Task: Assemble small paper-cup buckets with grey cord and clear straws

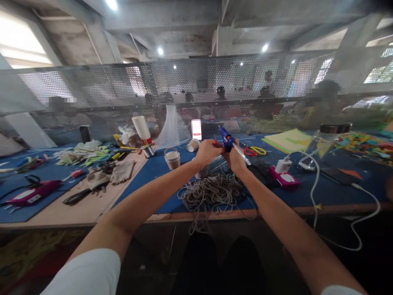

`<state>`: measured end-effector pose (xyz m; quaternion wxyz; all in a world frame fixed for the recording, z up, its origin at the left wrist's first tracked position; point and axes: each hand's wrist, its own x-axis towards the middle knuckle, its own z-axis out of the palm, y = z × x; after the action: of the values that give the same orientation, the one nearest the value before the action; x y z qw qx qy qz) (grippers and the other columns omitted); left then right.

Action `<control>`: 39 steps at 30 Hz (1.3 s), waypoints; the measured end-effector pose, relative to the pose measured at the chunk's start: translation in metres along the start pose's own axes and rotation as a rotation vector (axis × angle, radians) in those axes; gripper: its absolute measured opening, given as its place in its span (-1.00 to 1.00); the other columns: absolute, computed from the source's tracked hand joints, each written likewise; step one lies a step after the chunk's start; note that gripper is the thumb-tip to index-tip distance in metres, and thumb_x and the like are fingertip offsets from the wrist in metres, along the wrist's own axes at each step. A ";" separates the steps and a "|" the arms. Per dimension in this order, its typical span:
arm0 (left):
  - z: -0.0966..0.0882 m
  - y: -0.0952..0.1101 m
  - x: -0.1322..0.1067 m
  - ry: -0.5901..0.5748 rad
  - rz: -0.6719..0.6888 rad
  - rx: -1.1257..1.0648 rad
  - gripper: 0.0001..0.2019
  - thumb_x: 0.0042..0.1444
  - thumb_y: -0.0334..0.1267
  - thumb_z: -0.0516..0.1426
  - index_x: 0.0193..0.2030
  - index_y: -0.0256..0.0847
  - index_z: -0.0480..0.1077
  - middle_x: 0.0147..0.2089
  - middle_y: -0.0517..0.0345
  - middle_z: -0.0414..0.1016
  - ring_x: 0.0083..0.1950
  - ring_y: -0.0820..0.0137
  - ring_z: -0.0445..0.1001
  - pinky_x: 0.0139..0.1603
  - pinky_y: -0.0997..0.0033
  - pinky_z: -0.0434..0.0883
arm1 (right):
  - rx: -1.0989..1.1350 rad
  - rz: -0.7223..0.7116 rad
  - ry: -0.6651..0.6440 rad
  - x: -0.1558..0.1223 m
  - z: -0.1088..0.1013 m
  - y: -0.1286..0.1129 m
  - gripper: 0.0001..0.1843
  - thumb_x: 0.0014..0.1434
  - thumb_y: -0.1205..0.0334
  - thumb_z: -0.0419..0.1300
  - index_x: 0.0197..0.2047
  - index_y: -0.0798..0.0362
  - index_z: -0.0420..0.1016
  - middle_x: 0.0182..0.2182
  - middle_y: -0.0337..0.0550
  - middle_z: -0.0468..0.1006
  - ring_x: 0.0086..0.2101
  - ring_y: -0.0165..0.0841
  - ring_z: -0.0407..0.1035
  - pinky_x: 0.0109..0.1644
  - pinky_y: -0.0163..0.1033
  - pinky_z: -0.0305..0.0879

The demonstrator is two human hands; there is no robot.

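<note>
My right hand (236, 156) is closed around a blue glue gun (227, 140) with a clear glue stick jutting out to the right. My left hand (206, 152) is closed just to its left, fingers pinched near the gun's nozzle; what they hold is hidden. Both hands hover above a heap of grey cord (211, 191) lying on the blue table cover (153, 172). A small cup-like object (202, 171) sits partly hidden under my left hand.
Around the hands lie a small bucket (172, 158), a paper cup (193, 145), red-and-yellow scissors (254, 151), a pink device (285, 178) with a white cable, a glass jar (322, 143) and paper scraps (82, 155). A perforated metal screen (196, 86) stands behind; people sit beyond it.
</note>
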<state>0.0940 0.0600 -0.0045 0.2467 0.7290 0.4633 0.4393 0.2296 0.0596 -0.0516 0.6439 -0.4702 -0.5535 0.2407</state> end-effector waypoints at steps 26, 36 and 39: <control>-0.042 -0.019 0.033 0.091 0.158 0.400 -0.81 0.14 -0.24 0.17 -0.30 -0.22 0.62 -0.33 0.04 0.61 -0.28 0.31 0.49 -0.25 0.37 0.31 | 0.047 -0.164 0.064 0.010 -0.016 -0.017 -0.70 0.18 0.01 0.21 -0.19 0.08 0.42 -0.44 -0.10 0.59 -0.44 -0.29 0.53 -0.18 -0.13 0.50; -0.098 -0.022 -0.070 0.146 0.196 0.424 -0.47 0.09 -0.03 0.26 0.17 -0.17 0.41 0.12 -0.09 0.47 0.09 0.11 0.44 0.18 0.10 0.30 | 0.119 -0.118 -0.008 0.004 -0.006 -0.013 -0.66 0.20 0.02 0.17 -0.10 0.10 0.49 -0.56 -0.31 0.41 -0.54 -0.44 0.35 -0.33 -0.26 0.37; -0.084 -0.039 -0.093 0.096 0.134 0.396 -0.31 0.03 0.04 0.29 0.28 -0.15 0.29 0.26 -0.13 0.34 0.24 0.02 0.34 0.26 0.02 0.25 | 0.148 -0.075 -0.079 0.001 0.000 -0.012 -0.62 0.20 -0.02 0.17 -0.06 0.07 0.52 -0.58 -0.34 0.36 -0.54 -0.43 0.31 -0.33 -0.25 0.35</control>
<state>-0.0144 -0.0092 -0.0309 0.0465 0.7708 0.5021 0.3894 0.2275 0.0548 -0.0411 0.6634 -0.3903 -0.5761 0.2751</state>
